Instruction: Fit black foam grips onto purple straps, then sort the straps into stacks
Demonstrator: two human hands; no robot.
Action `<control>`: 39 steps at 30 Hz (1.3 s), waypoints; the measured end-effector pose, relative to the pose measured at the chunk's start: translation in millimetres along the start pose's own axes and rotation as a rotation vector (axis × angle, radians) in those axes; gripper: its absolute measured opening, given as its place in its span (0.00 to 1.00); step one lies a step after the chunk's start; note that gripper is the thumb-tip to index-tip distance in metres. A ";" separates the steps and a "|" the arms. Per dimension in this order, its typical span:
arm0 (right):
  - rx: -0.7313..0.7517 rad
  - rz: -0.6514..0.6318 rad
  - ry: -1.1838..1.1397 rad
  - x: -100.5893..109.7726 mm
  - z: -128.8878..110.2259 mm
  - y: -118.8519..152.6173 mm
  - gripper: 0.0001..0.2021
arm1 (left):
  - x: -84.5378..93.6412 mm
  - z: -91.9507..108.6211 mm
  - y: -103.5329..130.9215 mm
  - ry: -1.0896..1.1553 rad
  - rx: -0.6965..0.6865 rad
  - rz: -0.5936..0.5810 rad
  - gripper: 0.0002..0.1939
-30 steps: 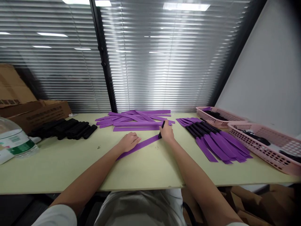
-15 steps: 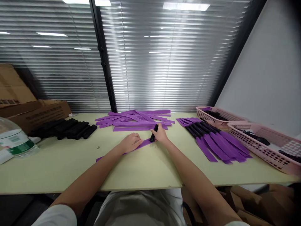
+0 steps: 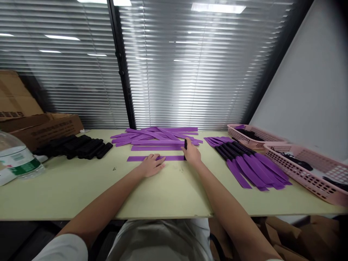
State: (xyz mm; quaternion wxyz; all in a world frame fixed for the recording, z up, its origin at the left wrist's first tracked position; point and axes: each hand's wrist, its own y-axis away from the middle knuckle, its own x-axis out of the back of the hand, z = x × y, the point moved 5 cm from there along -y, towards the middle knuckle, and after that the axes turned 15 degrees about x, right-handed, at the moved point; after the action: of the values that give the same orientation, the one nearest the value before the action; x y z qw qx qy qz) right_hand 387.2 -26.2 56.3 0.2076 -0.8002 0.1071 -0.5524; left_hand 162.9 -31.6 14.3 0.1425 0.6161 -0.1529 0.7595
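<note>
My L hand [image 3: 152, 165], fingers loosely spread, rests on purple strip [image 3: 174, 158], flat on table [image 3: 163, 197]; R hand [image 3: 192, 153] pinches blk piece [image 3: 185, 144] upright at strip's R end. Strip slanted 0.5 s ago, now level, so prob. squared up, nr purple pile [image 3: 157, 134] behind.

You are in what looks like a small workshop set up in an office-type room. Slatted blinds [image 3: 174, 83] and a dark frame post [image 3: 121, 72] behind the table [image 3: 168, 195], with a plain pale wall [image 3: 307, 79] off its right end, give you the office look. The workshop side shows on the table: purple strips [image 3: 152, 136] along its far edge, black pieces [image 3: 81, 146] heaped toward its left end beside an open cardboard box [image 3: 58, 127], and pink baskets [image 3: 301, 175] at its right end.
</note>
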 end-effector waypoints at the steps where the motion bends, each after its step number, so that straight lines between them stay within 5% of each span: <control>1: 0.030 0.016 -0.001 0.8 -1.6 -0.2 0.24 | -1.6 -0.2 -0.2 0.012 -0.006 -0.019 0.31; 6: 0.035 0.144 -0.143 2.2 4.1 -1.0 0.23 | 1.4 6.0 3.5 0.139 -0.083 -0.103 0.35; 10: 0.070 0.283 -0.462 -4.4 10.9 -4.3 0.27 | 10.6 10.1 4.6 0.215 -0.151 -0.003 0.34; 18: 0.246 0.257 -0.807 -27.1 -2.4 -5.6 0.16 | -8.8 -2.4 -3.4 0.052 -0.050 -0.142 0.40; 33: 0.377 -0.203 -0.145 -20.9 -23.3 9.8 0.09 | -5.0 -5.9 -6.4 0.092 -0.035 -0.114 0.36; 39: 0.420 -0.184 -0.256 -23.1 -28.1 11.1 0.09 | 2.3 -8.7 -7.8 0.267 -0.039 0.034 0.35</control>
State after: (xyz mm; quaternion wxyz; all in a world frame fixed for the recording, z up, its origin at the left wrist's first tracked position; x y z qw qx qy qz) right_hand 353.2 -32.8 40.5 0.3298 -0.8093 -0.1101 -0.4735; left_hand 157.7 -20.9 15.3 0.1608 0.5041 -0.1577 0.8338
